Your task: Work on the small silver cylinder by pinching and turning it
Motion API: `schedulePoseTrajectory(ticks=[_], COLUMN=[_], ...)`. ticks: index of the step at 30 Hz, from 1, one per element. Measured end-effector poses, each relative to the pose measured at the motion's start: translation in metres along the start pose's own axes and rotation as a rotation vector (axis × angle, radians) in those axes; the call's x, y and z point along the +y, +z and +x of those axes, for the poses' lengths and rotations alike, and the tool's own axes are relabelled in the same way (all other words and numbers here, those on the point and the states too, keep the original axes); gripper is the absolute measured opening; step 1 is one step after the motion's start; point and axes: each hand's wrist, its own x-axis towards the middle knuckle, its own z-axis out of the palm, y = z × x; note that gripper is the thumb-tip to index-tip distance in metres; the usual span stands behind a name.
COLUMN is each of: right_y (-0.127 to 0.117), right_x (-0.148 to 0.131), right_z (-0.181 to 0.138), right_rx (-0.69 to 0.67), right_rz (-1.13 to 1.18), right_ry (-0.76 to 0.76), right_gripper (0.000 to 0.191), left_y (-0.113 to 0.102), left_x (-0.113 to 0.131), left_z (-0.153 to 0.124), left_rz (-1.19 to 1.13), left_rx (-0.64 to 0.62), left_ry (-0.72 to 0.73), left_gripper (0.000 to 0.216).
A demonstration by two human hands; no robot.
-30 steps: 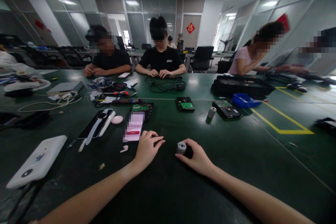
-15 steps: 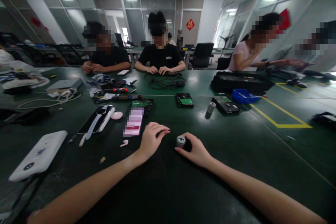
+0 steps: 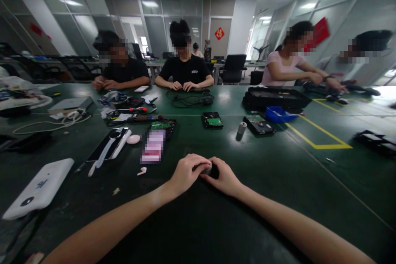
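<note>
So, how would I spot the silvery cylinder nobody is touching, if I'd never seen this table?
On the green table, find the blue tray right of centre, then the dark device at its left. Just left of that stands the silvery cylinder, in plain view, whereas the second cylinder is partly hidden between the left hand and right hand.

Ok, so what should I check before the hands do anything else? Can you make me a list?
1. Right hand curled around the small metal can: ok.
2. Left hand close to the can's top: ok.
3. Left hand gripping the can or something tiny: cannot tell, too hidden.
4. Whole can easy to see: not ok, the hands cover much of it.
5. Second metal can apart from both hands: ok, it's farther back.
6. Pink earbud not touching the left hand: ok.
</note>
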Motion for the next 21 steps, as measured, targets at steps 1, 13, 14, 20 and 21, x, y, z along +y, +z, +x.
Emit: schedulePoseTrajectory(ticks=[1,13,14,20,21], right_y=[0.000,0.001,0.000,-0.010,-0.011], right_x=[-0.001,-0.003,-0.004,-0.009,-0.009], right_z=[0.000,0.000,-0.001,-0.006,-0.007], right_rx=[0.000,0.012,0.041,0.124,0.077], right_rz=[-0.001,0.049,0.096,0.332,0.334], right_ry=[0.003,0.003,-0.012,-0.149,-0.159], right_gripper=[0.027,0.036,0.043,0.062,0.061], left_y=[-0.001,-0.004,-0.001,0.014,0.014], left_x=[0.000,0.002,0.000,-0.015,-0.016], left_z=[0.000,0.007,0.004,-0.009,-0.010], left_rz=[0.009,-0.015,-0.065,-0.246,-0.235], left_rx=[-0.004,-0.076,-0.041,0.007,-0.013], left_ry=[0.000,-0.021,-0.066,-0.250,-0.253], left_gripper=[0.014,0.021,0.033,0.058,0.050])
